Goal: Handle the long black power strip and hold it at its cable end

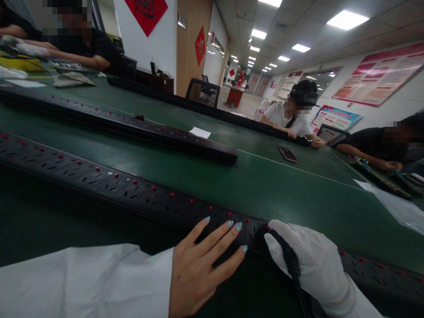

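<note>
A long black power strip [139, 194] with a row of sockets and small red lights runs across the green table before me. My left hand [207, 260], bare, lies on it with the fingers spread, their tips on its socket face. Just to the right, my right hand [308, 256] wears a white dotted glove and is closed around a black plug [280, 243], whose thick cord trails down towards me. The plug's front is against the strip's sockets; how far its pins are in is hidden.
A second black power strip [149, 132] lies farther back, with white paper [200, 132] beside it. Beyond are a phone [287, 153] and a long black bar [205, 108]. Other people sit around the table; circuit boards [380, 174] and a clear sheet [394, 205] lie at right.
</note>
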The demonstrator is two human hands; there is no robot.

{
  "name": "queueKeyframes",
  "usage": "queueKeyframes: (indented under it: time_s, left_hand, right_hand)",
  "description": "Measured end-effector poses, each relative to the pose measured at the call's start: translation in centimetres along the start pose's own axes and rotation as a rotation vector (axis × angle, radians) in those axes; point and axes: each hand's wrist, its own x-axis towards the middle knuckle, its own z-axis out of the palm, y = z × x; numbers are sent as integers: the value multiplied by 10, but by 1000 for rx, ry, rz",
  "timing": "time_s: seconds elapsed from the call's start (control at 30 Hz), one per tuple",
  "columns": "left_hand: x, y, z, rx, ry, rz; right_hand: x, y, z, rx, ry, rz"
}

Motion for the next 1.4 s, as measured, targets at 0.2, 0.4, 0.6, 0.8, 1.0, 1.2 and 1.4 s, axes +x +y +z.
queueKeyframes:
  time_s: [0.2, 0.4, 0.6, 0.8, 1.0, 1.2, 1.4]
  left_hand:
    - [-1, 0, 1, 9, -10, -3]
    - [0, -1, -1, 0, -34, 7]
    - [1, -1, 1, 15, -57, 8]
    - [0, 0, 7, 63, -55, 22]
    - [0, 1, 10, 102, -28, 1]
    - [0, 1, 11, 106, -20, -5]
    - [0, 2, 11, 101, -61, 1]
  right_hand:
    - [1, 0, 0, -7, -1, -11]
    - [0, 0, 0, -8, 1, -8]
    - [0, 0, 1, -22, 12, -18]
    - [-2, 1, 3, -17, 7, -8]
    - [-3, 2, 4, 5, -6, 6]
    - [-2, 1, 3, 1, 15, -7]
    - [-2, 1, 3, 5, 9, -5]
